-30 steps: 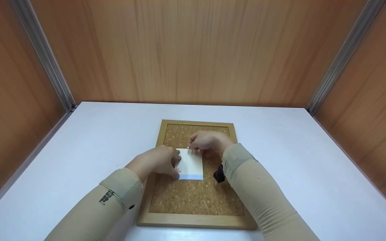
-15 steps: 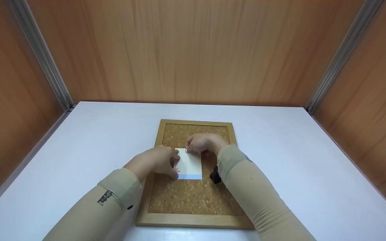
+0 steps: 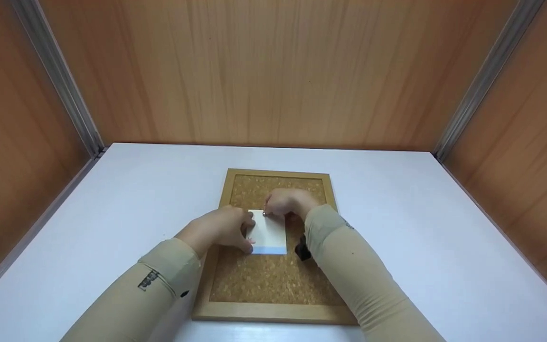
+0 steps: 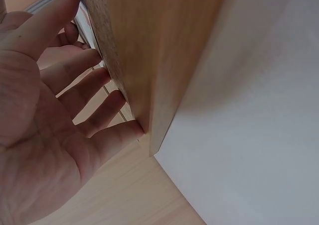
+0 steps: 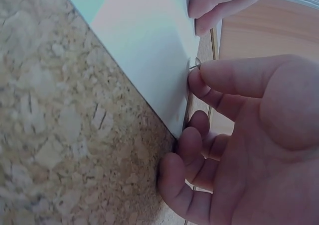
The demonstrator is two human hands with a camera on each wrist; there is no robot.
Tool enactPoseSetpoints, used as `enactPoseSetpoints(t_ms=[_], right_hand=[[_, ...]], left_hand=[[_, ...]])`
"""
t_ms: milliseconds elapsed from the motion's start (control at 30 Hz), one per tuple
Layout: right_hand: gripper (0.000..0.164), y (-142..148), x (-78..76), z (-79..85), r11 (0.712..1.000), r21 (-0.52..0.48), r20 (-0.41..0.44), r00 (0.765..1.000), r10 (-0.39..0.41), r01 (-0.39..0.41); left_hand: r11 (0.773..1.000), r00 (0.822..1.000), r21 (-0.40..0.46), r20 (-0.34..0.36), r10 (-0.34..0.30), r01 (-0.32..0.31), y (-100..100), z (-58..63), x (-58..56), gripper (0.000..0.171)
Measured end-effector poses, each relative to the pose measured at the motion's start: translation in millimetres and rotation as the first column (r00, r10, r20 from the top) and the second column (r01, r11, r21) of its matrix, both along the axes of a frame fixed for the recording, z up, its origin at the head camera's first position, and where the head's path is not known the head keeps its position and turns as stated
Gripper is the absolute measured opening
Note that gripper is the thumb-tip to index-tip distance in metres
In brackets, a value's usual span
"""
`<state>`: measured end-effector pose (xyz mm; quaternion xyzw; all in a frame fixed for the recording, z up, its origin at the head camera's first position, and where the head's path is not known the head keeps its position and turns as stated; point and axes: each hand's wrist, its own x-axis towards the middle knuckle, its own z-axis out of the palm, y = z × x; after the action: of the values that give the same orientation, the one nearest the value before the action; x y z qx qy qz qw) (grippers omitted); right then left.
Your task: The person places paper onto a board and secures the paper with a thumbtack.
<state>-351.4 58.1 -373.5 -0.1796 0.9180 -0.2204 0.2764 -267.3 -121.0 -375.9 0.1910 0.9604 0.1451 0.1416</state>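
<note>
A white paper card (image 3: 271, 232) with a light blue band along its near edge lies on a cork board (image 3: 273, 280) with a wooden frame. My left hand (image 3: 223, 229) rests at the card's left side, thumb and fingertips touching card and board. In the left wrist view its fingers (image 4: 82, 93) reach out fairly straight to the board and frame. Between thumb and index finger, my right hand (image 3: 285, 202) pinches a small metal thumbtack (image 5: 195, 64) at the card's far edge. The tack's point meets the card; how deep it sits I cannot tell. The other right fingers touch the board.
The board lies on a white table (image 3: 159, 180). Wood-grain panels (image 3: 273, 71) enclose the back and sides, with metal posts at the corners. A small black object (image 3: 303, 249) shows beneath the right sleeve cuff.
Over the last second my right hand moved slightly left and nearer, bringing the thumbtack from the card's far edge onto the card. My left hand has stayed in place.
</note>
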Motion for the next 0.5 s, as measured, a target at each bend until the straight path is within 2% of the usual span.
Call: enactPoseSetpoints(t_ms=[300, 500], right_hand=[[0.015, 0.3, 0.4, -0.7, 0.997, -0.012, 0.024, 0.996, -0.082, 0.082], [0.014, -0.9, 1.4, -0.2, 0.997, -0.01, 0.017, 0.997, -0.078, 0.078]], left_hand=[[1.0, 0.999, -0.004, 0.02, 0.031, -0.031, 0.4, 0.2, 0.2, 0.065], [1.0, 1.0, 0.01, 0.014, 0.021, -0.021, -1.0, 0.8, 1.1, 0.063]])
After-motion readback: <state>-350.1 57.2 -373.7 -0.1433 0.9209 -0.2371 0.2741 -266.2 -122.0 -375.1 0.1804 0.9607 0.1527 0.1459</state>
